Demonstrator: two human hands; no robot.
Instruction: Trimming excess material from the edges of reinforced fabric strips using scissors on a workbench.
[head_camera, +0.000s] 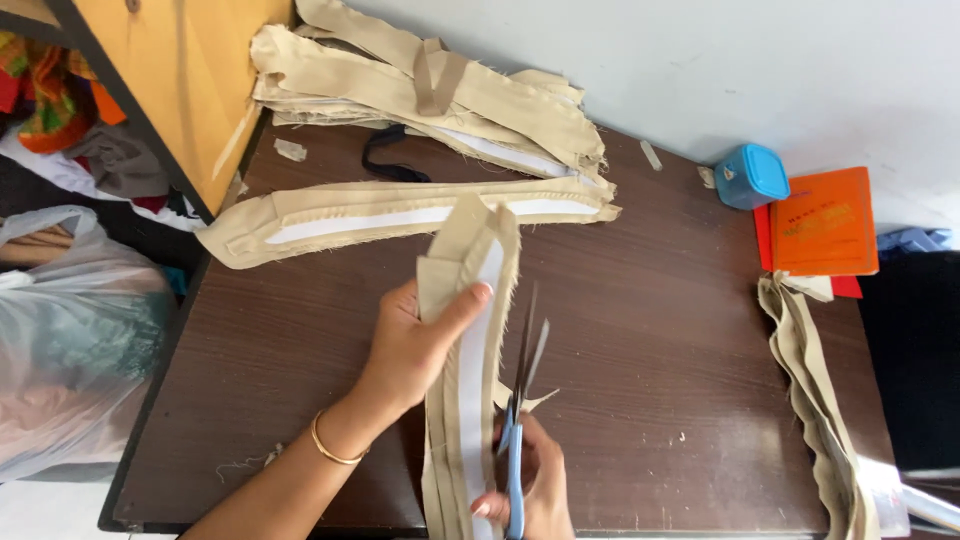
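My left hand (405, 345) pinches a long beige fabric strip (470, 330) with a white lining, thumb on top, holding it up off the table. My right hand (530, 485) grips blue-handled scissors (522, 400) at the strip's right edge, blades parted and pointing away from me along the frayed edge. A thin trimmed sliver of beige cloth (535, 400) hangs beside the blades. The strip's lower end runs out of view at the bottom.
On the dark brown table (680, 340) lie another lined beige strip (400, 215), a pile of similar strips (430, 90) at the back, and trimmings (815, 400) along the right edge. A blue box (751, 175) and orange booklet (823, 222) sit far right. A plastic bag (70, 330) hangs left.
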